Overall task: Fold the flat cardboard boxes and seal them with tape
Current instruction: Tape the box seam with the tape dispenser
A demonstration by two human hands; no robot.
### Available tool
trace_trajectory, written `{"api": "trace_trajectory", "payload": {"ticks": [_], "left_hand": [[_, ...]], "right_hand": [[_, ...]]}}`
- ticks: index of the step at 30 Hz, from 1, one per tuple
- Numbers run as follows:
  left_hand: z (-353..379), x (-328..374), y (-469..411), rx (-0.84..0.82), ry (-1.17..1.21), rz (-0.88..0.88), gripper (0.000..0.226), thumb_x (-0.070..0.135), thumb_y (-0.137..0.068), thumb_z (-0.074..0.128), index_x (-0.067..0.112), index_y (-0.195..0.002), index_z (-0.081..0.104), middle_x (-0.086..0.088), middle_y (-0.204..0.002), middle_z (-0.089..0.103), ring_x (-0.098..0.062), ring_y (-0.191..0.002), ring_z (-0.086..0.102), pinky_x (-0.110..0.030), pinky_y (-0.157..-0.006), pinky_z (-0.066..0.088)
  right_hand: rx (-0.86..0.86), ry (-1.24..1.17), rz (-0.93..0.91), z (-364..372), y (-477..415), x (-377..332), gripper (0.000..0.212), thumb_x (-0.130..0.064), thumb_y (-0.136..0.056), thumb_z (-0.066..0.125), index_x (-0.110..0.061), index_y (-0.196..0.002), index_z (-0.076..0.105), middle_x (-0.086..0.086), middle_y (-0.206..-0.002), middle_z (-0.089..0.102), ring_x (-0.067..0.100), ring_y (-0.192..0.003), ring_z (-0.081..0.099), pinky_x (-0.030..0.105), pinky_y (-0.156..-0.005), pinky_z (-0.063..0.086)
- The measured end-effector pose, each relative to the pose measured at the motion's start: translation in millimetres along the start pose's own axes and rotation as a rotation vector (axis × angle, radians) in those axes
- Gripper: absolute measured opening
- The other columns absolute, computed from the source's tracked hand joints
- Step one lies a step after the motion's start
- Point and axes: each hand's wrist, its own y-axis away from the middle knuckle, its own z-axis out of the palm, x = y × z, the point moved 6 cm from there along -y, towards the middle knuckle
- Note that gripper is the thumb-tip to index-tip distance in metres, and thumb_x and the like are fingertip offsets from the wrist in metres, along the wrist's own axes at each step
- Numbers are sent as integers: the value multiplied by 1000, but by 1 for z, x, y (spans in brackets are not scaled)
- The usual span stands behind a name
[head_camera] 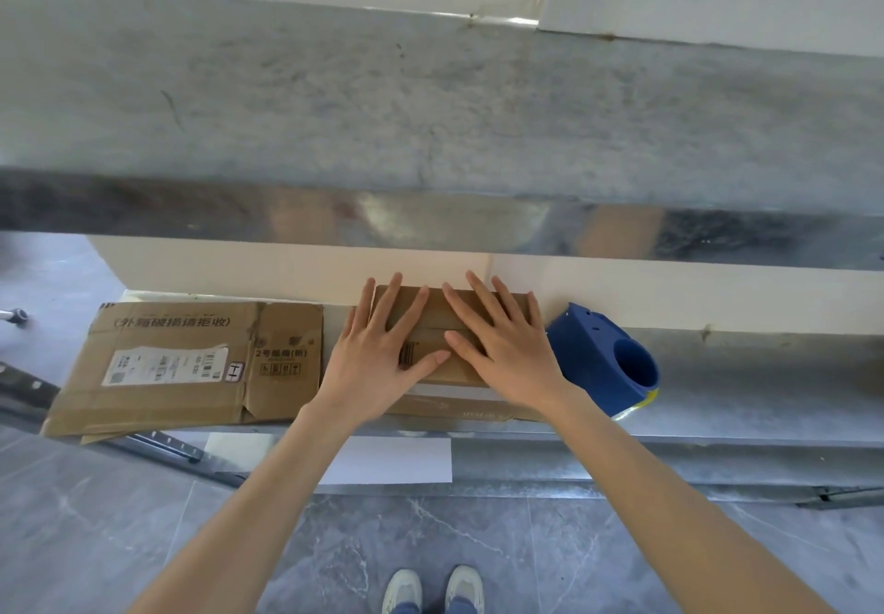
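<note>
A small brown cardboard box (447,310) stands on the lower metal shelf (746,374), its top flaps folded together with a seam across the middle. My left hand (378,350) lies flat on the left part of the flaps, fingers straight and spread. My right hand (502,341) presses flat on the right part, its thumb on the seam. A blue tape dispenser (607,360) sits just right of the box. A flattened cardboard box (191,365) with a white label lies to the left on the same shelf.
An upper metal shelf (430,135) overhangs the work area close above the box. A white wall panel (287,269) runs behind the shelf. A white sheet (397,460) sits under the shelf edge. Grey tiled floor (478,542) and my shoes (433,589) are below.
</note>
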Motion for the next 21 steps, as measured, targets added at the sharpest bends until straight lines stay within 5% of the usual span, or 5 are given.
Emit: {"api": "trace_trajectory", "payload": {"ticks": [4, 10, 15, 21], "left_hand": [[0, 3, 0, 19, -70, 89, 85, 83, -86, 13, 38, -157, 4, 7, -166, -2, -22, -152, -11, -49, -123, 12], [1, -1, 0, 46, 64, 33, 87, 81, -85, 27, 36, -157, 12, 14, -165, 2, -14, -152, -10, -48, -111, 38], [1, -8, 1, 91, 455, -29, 96, 75, -75, 55, 34, -155, 23, 21, -163, 2, -4, -151, -7, -41, -117, 23], [4, -16, 4, 154, 753, -95, 92, 60, -68, 75, 44, -147, 31, 26, -160, 13, 4, -149, 8, -30, -119, 19]], "right_hand": [[-41, 51, -35, 2, 0, 0, 60, -68, -91, -9, -56, -149, -13, -9, -166, -8, 24, -153, -8, 60, -119, -2], [38, -3, -3, 0, 3, 0, 65, -66, -95, 7, -44, -156, 3, -11, -166, -1, 20, -153, -5, 54, -122, -3], [212, -463, 61, -10, 9, 12, 59, -49, -98, 50, -39, -152, 28, -14, -164, 9, 10, -152, -7, 39, -124, -2], [259, -793, 147, -5, 10, 26, 58, -36, -94, 65, -37, -147, 43, -20, -161, 20, -2, -150, 1, 18, -115, 15]]}}
